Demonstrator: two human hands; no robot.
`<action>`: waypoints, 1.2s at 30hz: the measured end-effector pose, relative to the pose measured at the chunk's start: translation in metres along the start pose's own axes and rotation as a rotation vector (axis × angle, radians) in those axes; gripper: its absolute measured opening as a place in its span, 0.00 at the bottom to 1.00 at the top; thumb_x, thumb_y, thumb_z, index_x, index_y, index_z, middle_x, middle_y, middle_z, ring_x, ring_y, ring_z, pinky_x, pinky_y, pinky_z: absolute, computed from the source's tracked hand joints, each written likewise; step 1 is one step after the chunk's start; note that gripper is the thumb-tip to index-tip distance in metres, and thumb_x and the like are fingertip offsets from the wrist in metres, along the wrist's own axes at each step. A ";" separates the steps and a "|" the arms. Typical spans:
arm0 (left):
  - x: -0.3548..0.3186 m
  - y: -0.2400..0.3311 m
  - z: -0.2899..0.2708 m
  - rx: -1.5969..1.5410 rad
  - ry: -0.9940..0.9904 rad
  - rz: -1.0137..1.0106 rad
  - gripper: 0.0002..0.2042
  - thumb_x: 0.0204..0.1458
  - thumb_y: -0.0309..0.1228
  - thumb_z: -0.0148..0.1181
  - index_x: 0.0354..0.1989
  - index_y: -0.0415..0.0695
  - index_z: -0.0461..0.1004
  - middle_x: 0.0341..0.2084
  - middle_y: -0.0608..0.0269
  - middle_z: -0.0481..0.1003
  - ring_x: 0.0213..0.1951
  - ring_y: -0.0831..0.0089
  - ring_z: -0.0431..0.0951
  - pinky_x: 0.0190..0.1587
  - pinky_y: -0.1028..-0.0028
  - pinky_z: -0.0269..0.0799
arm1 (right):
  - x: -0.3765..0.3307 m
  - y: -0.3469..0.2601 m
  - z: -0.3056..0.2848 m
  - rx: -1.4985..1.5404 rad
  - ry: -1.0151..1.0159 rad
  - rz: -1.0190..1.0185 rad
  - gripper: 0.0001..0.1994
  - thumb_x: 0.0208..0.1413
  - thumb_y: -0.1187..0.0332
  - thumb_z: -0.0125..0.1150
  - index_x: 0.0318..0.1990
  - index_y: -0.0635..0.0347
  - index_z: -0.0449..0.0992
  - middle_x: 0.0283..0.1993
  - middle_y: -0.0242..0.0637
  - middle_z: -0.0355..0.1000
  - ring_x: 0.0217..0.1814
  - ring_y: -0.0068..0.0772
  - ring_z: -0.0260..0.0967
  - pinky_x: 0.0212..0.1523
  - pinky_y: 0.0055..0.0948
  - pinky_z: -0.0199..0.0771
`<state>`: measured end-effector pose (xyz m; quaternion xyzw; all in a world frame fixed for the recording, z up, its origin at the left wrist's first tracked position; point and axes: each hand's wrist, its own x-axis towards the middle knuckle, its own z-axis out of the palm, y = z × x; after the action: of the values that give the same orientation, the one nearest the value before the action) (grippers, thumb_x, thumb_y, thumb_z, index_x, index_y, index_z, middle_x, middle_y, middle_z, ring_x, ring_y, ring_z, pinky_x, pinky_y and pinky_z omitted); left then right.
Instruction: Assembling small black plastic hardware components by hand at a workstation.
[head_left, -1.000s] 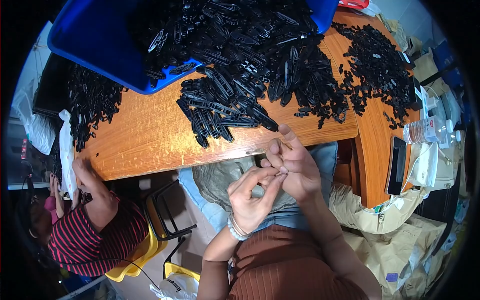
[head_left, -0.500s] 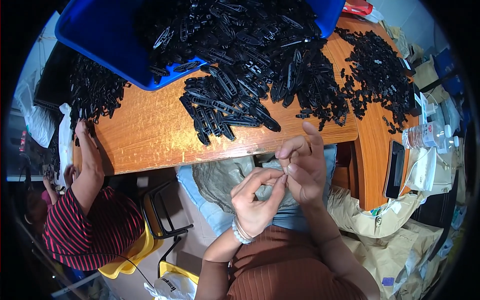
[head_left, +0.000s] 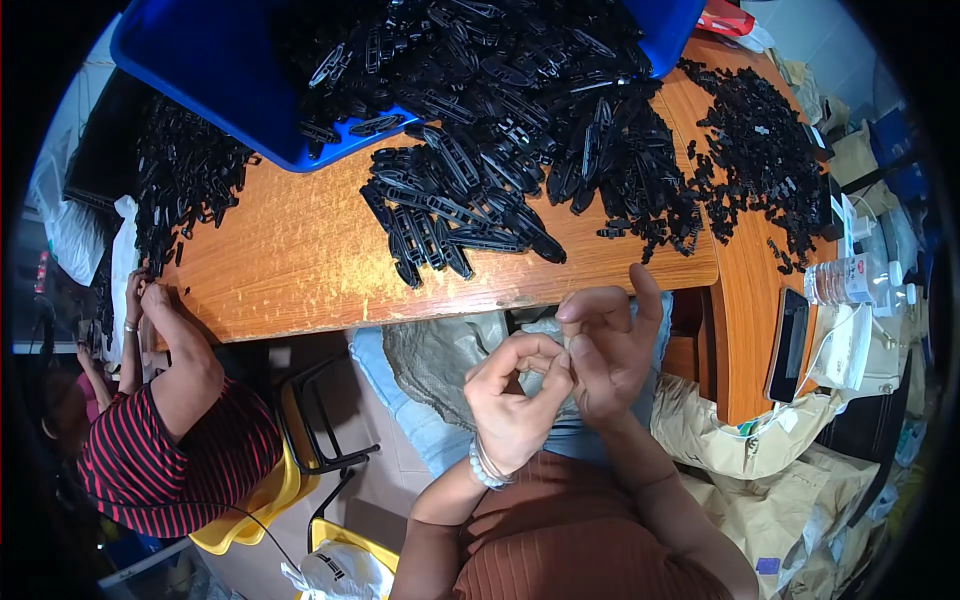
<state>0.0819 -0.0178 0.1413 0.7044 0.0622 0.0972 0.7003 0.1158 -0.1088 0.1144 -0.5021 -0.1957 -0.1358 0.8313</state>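
My left hand, with a pale beaded bracelet at its wrist, pinches thumb against forefinger above my lap. Close against it is my right hand, its thumb and bent fingers meeting the left fingertips while one finger points up. Whatever lies between the fingertips is hidden or too small to name. Beyond both hands, long black plastic pieces with slotted frames lie heaped on the wooden table. More of them fill and spill from a tilted blue bin.
Tiny black parts spread over the table's right side, near a phone and a plastic bottle. At the left, a co-worker in a striped shirt handles another black pile. Brown paper bags stand at lower right.
My two hands stay together, with the right one's raised finger slightly lower and bent differently. The co-worker's hands have shifted down and left from the pile.
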 end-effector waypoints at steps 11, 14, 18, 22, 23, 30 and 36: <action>0.000 0.000 -0.007 0.010 -0.070 -0.099 0.05 0.42 0.13 0.58 0.29 0.33 0.71 0.23 0.63 0.75 0.25 0.83 0.74 0.29 0.83 0.69 | 0.003 0.009 0.001 -0.086 -0.023 -0.048 0.36 0.52 0.80 0.46 0.66 0.58 0.36 0.43 0.45 0.63 0.37 0.24 0.58 0.38 0.23 0.60; -0.001 -0.007 -0.007 -0.110 -0.071 -0.017 0.05 0.43 0.13 0.57 0.29 0.33 0.71 0.24 0.62 0.74 0.26 0.82 0.75 0.29 0.83 0.69 | 0.003 0.012 -0.001 -0.053 0.023 0.020 0.37 0.52 0.79 0.47 0.67 0.56 0.34 0.43 0.45 0.62 0.33 0.21 0.56 0.36 0.22 0.59; -0.001 -0.015 -0.008 -0.213 -0.082 -0.091 0.05 0.45 0.13 0.57 0.31 0.33 0.71 0.25 0.61 0.74 0.26 0.80 0.75 0.30 0.83 0.70 | 0.003 0.016 -0.007 0.108 0.007 0.118 0.38 0.52 0.79 0.48 0.67 0.55 0.33 0.45 0.45 0.62 0.31 0.19 0.56 0.36 0.20 0.60; 0.001 -0.013 -0.007 -0.224 -0.087 -0.139 0.05 0.47 0.14 0.57 0.32 0.32 0.71 0.25 0.62 0.73 0.27 0.80 0.76 0.31 0.82 0.71 | 0.003 0.015 -0.007 0.209 0.012 0.164 0.38 0.52 0.80 0.48 0.67 0.54 0.34 0.46 0.47 0.62 0.31 0.19 0.56 0.36 0.19 0.60; 0.001 -0.014 -0.007 -0.222 -0.084 -0.138 0.05 0.47 0.14 0.57 0.32 0.32 0.71 0.25 0.62 0.73 0.27 0.80 0.76 0.31 0.82 0.71 | 0.003 0.015 -0.007 0.211 0.010 0.165 0.38 0.52 0.80 0.48 0.67 0.54 0.34 0.46 0.47 0.62 0.31 0.19 0.56 0.36 0.19 0.60; 0.001 -0.015 -0.007 -0.194 -0.077 -0.133 0.04 0.47 0.15 0.57 0.32 0.33 0.72 0.24 0.63 0.74 0.26 0.81 0.76 0.30 0.83 0.71 | 0.003 0.013 -0.008 0.160 0.012 0.157 0.40 0.51 0.80 0.49 0.67 0.54 0.33 0.45 0.46 0.61 0.30 0.20 0.57 0.38 0.21 0.61; 0.001 -0.017 -0.009 -0.075 -0.023 -0.105 0.04 0.43 0.15 0.60 0.29 0.34 0.74 0.21 0.62 0.75 0.23 0.81 0.76 0.27 0.83 0.69 | 0.000 0.012 -0.007 -0.029 -0.028 0.074 0.41 0.51 0.81 0.48 0.67 0.52 0.30 0.44 0.47 0.61 0.31 0.22 0.59 0.38 0.22 0.63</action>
<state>0.0813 -0.0085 0.1239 0.6744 0.0872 0.0544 0.7311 0.1220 -0.1090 0.1017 -0.5227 -0.1866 -0.1010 0.8257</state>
